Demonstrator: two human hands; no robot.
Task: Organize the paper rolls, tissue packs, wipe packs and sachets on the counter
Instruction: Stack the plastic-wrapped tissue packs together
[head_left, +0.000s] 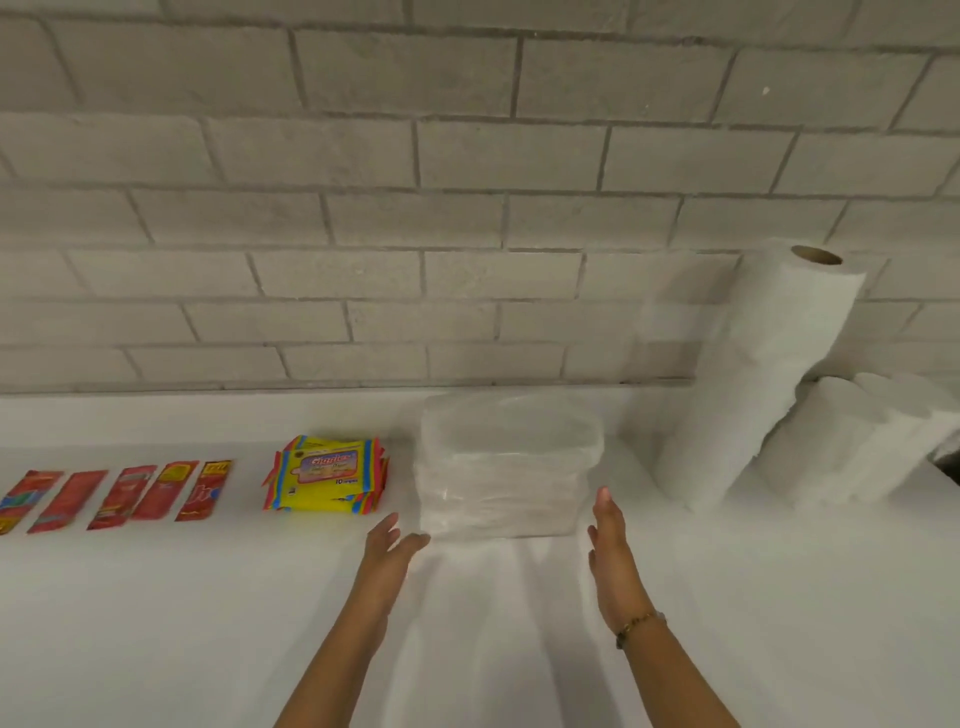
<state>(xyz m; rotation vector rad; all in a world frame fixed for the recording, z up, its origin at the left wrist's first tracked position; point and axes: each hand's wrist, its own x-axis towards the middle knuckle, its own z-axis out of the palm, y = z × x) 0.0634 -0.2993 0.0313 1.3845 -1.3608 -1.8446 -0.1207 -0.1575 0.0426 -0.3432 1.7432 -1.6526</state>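
Head view shows the table (156, 623) already sorted by kind along the grey brick wall (467, 156). At far left five red sachets (119, 496) lie flat in a row, side by side, slightly slanted and running to the frame's edge. Just right of them sits a small stack of yellow wipe packs (327, 475), edges roughly matched. Near the middle stands a taller stack of clear-wrapped white tissue packs (506, 467). To the right a tall paper roll (758, 374) stands on end close to the wall, looking tilted, though the wide lens may cause that. Beside it are shorter paper rolls (857, 441), partly cut off by the frame.

The left hand (389, 551) and the right hand (610, 545) flank the tissue stack, one at each lower side. Each grip is wide, fingers straight, holding nothing. Whether either hand touches the wrapping I cannot tell; both are just beside it.

By my judgement the task is nearly finished: each kind has its own place. What seems left is squaring the tissue stack between the palms, and perhaps tidying the rolls at the right, whose arrangement is not fully visible.
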